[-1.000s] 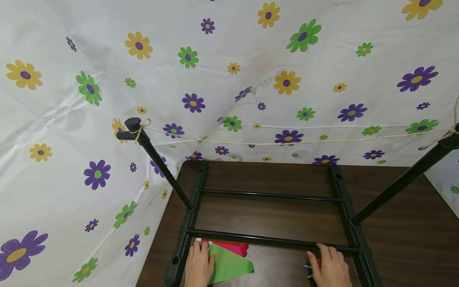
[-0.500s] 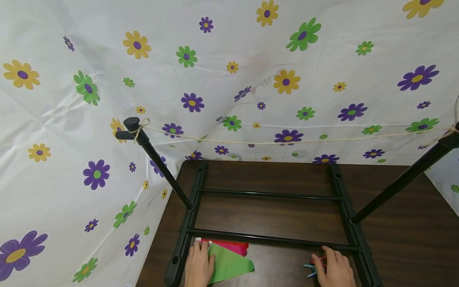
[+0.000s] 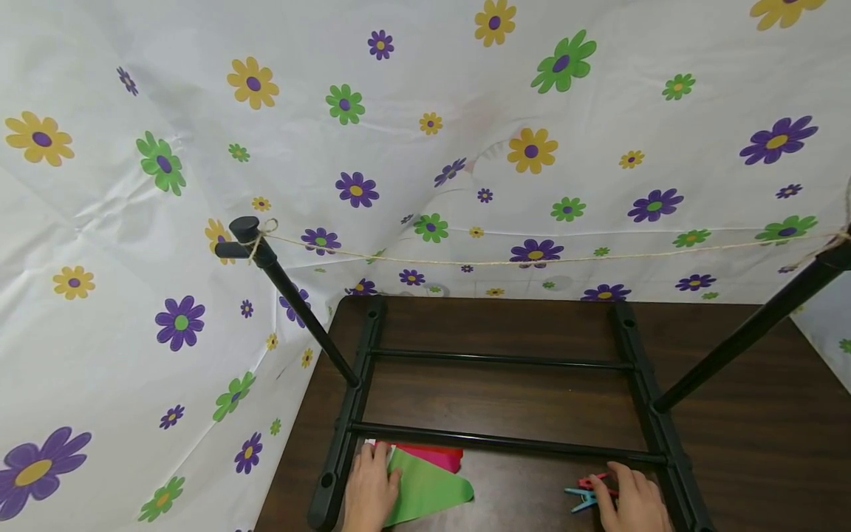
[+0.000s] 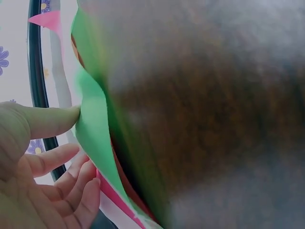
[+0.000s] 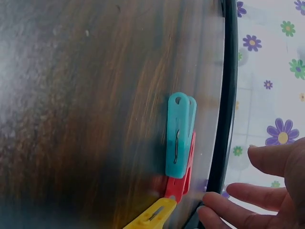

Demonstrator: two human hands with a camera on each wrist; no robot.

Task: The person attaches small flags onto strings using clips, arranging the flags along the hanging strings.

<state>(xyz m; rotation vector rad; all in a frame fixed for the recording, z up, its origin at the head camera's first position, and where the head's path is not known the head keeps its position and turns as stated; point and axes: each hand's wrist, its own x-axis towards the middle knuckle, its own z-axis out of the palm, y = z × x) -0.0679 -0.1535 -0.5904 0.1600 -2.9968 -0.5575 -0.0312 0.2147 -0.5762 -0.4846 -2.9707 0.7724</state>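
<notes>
My left hand lies flat on a green triangular flag that tops a pink flag near the table's front edge. In the left wrist view the thumb touches the green flag's edge, and the fingers lie straight beside the pink layer. My right hand hovers with relaxed fingers beside a small heap of clothespins. The right wrist view shows a teal pin over a red pin and a yellow pin, with the fingers apart from them.
A black metal rack stands on the dark wooden table, its two posts joined by a stretched twine. Flower-print sheeting walls the back and left side.
My right hand has drawn back toward the near edge and slightly right, uncovering the clothespins. The left hand and the flags have stayed put.
</notes>
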